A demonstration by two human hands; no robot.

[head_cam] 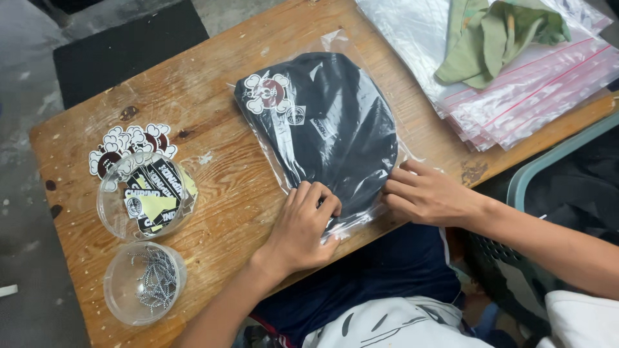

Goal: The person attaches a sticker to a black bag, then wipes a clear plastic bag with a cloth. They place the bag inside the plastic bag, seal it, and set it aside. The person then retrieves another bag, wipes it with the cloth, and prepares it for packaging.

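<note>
Clear plastic wraps the black folded garment, and this bagged garment lies flat in the middle of the wooden bench, its open end toward us. We see stickers and a tag tucked on top of the cloth at the far end of the bag.

Our left hand comes up from below with the wrist bent, fingers curled down over the bag's near edge, its grip pinching the plastic there. Our right hand reaches in from the right of the bag, forearm almost level, palm down, fingers stretched toward the left hand and pressing the same edge flat; its grip is narrow, resting on the plastic rather than closed around it.

Left of the bag stands a round clear tub of stickers, with loose cloud-shaped stickers just beyond it. Nearer than the tub sits a second clear tub of metal ball chains. To the right of the bag, a stack of empty zip bags carries a crumpled green cloth.
</note>
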